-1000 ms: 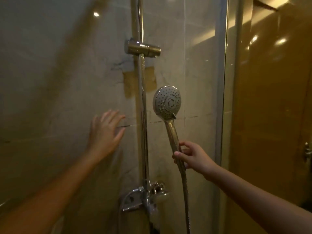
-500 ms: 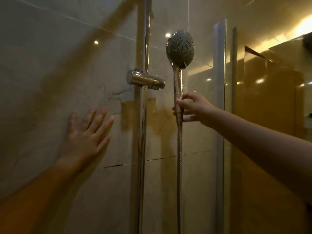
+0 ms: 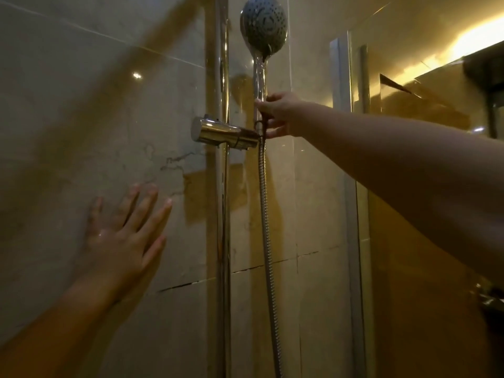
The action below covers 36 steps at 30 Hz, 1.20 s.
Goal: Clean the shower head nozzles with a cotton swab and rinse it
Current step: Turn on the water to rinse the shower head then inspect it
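Shower enclosure, seen from the head camera. At left, the left hand point(image 3: 124, 241) lies flat against the tiled wall point(image 3: 68, 105), fingers straight and spread, holding nothing. To its right a chrome slide rail point(image 3: 222, 64) runs vertically up the wall and carries a chrome holder point(image 3: 218, 130), which projects sideways toward the right. Beside the rail, the shower head point(image 3: 264, 24) stands upright near the top edge of the view, its round nozzle face turned toward the camera; its handle points straight down to the outer end of the holder. Whether the handle base sits in the holder cannot be told. A ribbed metal hose point(image 3: 266, 214) hangs from the handle base, down past the lower edge. The right hand point(image 3: 281, 115) reaches in from the right and grips the lower handle just above the holder, thumb and fingers curled round it. Farther right stand a metal frame post point(image 3: 338, 77) and a glass panel point(image 3: 409, 241) with warm yellow reflections.
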Each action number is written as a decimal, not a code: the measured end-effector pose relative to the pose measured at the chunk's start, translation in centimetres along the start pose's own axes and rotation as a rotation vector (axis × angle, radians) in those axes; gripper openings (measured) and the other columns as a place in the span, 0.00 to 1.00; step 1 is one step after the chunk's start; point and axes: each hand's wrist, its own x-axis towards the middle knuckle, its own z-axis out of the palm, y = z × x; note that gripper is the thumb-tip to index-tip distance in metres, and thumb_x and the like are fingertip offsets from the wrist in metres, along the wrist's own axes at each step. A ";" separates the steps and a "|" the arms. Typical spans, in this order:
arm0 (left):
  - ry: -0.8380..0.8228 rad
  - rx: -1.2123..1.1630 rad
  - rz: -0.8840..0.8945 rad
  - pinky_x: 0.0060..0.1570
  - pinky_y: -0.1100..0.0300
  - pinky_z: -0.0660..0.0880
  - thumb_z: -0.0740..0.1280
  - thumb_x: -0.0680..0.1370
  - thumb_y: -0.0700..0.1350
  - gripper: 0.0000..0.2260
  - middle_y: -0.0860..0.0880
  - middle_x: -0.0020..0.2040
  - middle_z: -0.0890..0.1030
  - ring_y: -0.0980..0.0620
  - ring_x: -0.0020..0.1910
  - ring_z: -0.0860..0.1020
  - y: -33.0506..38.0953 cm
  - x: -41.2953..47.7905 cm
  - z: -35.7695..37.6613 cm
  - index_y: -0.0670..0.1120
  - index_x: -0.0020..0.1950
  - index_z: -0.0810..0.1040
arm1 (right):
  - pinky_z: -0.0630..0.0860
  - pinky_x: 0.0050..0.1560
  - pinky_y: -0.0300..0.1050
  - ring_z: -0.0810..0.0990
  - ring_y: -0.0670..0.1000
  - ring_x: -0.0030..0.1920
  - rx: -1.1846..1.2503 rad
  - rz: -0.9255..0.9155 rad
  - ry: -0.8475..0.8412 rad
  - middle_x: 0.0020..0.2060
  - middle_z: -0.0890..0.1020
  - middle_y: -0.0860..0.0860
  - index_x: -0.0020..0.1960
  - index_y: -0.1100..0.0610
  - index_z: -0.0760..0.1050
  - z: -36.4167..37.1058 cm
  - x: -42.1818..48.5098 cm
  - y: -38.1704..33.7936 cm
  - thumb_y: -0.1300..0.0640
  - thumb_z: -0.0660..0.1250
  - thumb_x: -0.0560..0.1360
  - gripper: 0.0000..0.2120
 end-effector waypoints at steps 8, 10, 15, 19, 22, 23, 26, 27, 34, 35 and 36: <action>-0.014 0.027 0.002 0.70 0.39 0.43 0.49 0.77 0.56 0.27 0.47 0.77 0.53 0.48 0.76 0.48 0.1 -0.1 -0.4 0.52 0.76 0.53 | 0.78 0.25 0.41 0.81 0.51 0.40 0.066 -0.023 0.023 0.45 0.78 0.54 0.66 0.59 0.69 1.1 1.5 -1.3 0.55 0.65 0.78 0.18; -0.011 0.017 0.001 0.70 0.39 0.43 0.50 0.77 0.56 0.27 0.47 0.77 0.54 0.48 0.76 0.48 0.1 -0.1 -0.5 0.52 0.76 0.53 | 0.79 0.26 0.41 0.81 0.51 0.41 0.071 -0.025 0.027 0.45 0.78 0.55 0.67 0.58 0.68 1.3 1.5 -1.5 0.54 0.65 0.78 0.20; -0.008 0.015 0.001 0.69 0.38 0.45 0.50 0.77 0.56 0.27 0.48 0.77 0.53 0.48 0.76 0.48 0.0 -0.2 -0.5 0.52 0.76 0.53 | 0.78 0.25 0.40 0.79 0.51 0.42 0.027 -0.032 0.012 0.46 0.77 0.54 0.67 0.56 0.66 2.1 1.4 -1.0 0.53 0.65 0.77 0.21; -0.019 0.025 0.001 0.69 0.38 0.45 0.49 0.77 0.57 0.27 0.48 0.77 0.53 0.48 0.76 0.48 0.0 -0.1 -0.2 0.53 0.76 0.53 | 0.78 0.26 0.40 0.78 0.52 0.45 0.032 -0.047 0.014 0.48 0.76 0.55 0.68 0.56 0.66 2.1 1.3 -0.5 0.52 0.66 0.77 0.21; -0.020 0.031 0.005 0.70 0.39 0.43 0.48 0.77 0.57 0.27 0.48 0.78 0.53 0.48 0.76 0.48 -0.1 0.0 0.0 0.53 0.76 0.53 | 0.79 0.28 0.40 0.80 0.52 0.45 0.014 -0.043 -0.006 0.50 0.77 0.55 0.68 0.57 0.66 2.0 0.9 -0.2 0.53 0.66 0.77 0.21; -0.021 0.035 0.006 0.70 0.40 0.42 0.48 0.77 0.57 0.27 0.48 0.78 0.53 0.48 0.77 0.48 -0.1 0.0 0.0 0.53 0.76 0.53 | 0.80 0.28 0.41 0.80 0.51 0.44 -0.008 -0.042 -0.011 0.49 0.78 0.55 0.67 0.57 0.67 2.0 0.8 0.0 0.53 0.66 0.77 0.21; -0.017 0.041 0.007 0.70 0.41 0.40 0.48 0.77 0.57 0.27 0.48 0.78 0.52 0.48 0.77 0.47 -0.1 -0.1 0.0 0.53 0.76 0.53 | 0.81 0.48 0.51 0.80 0.51 0.45 -0.084 -0.040 -0.017 0.48 0.78 0.54 0.67 0.57 0.67 2.2 0.9 0.8 0.51 0.65 0.77 0.21; -0.015 0.039 0.008 0.70 0.40 0.41 0.48 0.77 0.57 0.27 0.48 0.78 0.52 0.48 0.77 0.47 -0.1 -0.1 0.0 0.53 0.76 0.53 | 0.79 0.54 0.55 0.80 0.52 0.48 -0.098 -0.043 -0.017 0.50 0.78 0.55 0.68 0.57 0.67 2.2 1.0 1.0 0.50 0.65 0.77 0.22; -0.021 0.031 0.006 0.70 0.39 0.42 0.48 0.77 0.58 0.27 0.48 0.78 0.51 0.48 0.77 0.45 -0.1 -0.1 -0.2 0.53 0.76 0.51 | 0.76 0.53 0.50 0.77 0.55 0.57 -0.111 -0.080 0.032 0.58 0.77 0.56 0.68 0.56 0.68 2.7 0.7 1.6 0.47 0.66 0.76 0.24; -0.023 0.035 0.006 0.70 0.39 0.42 0.48 0.77 0.58 0.27 0.48 0.78 0.51 0.48 0.77 0.45 0.0 -0.2 -0.2 0.53 0.76 0.51 | 0.76 0.54 0.50 0.77 0.55 0.57 -0.104 -0.085 0.040 0.58 0.77 0.56 0.68 0.55 0.67 2.8 0.6 1.8 0.47 0.66 0.76 0.24; -0.021 0.030 0.003 0.70 0.39 0.42 0.48 0.78 0.58 0.27 0.48 0.78 0.51 0.48 0.77 0.45 0.0 -0.2 -0.3 0.53 0.76 0.51 | 0.76 0.56 0.50 0.77 0.55 0.57 -0.096 -0.088 0.050 0.58 0.77 0.56 0.68 0.55 0.67 2.9 0.7 1.9 0.47 0.66 0.76 0.24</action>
